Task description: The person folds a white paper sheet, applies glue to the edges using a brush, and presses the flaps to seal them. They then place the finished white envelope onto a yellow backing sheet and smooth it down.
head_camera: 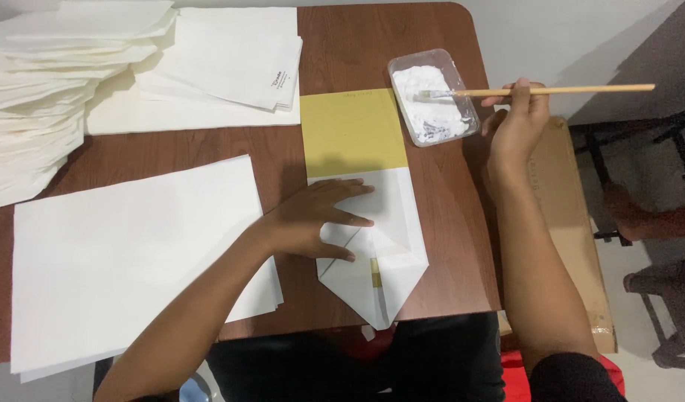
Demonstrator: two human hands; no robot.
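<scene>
here, the left hand (312,223) lies flat, fingers spread, on a partly folded white paper bag (379,246) – pressing its creased flaps down so they stay put on the brown desk (446,246). the right hand (517,123) has its grip closed on a wooden-handled brush (551,91), bristles dipped in white paste in a clear plastic tray (432,97) just beyond the bag's yellow card insert (350,130). flat white sheets (126,260) wait to the left – folded stacks (230,56) behind them.

Left hand (312,219) pins paper bag (372,246) — right hand (515,123) dips brush (536,91).
</scene>
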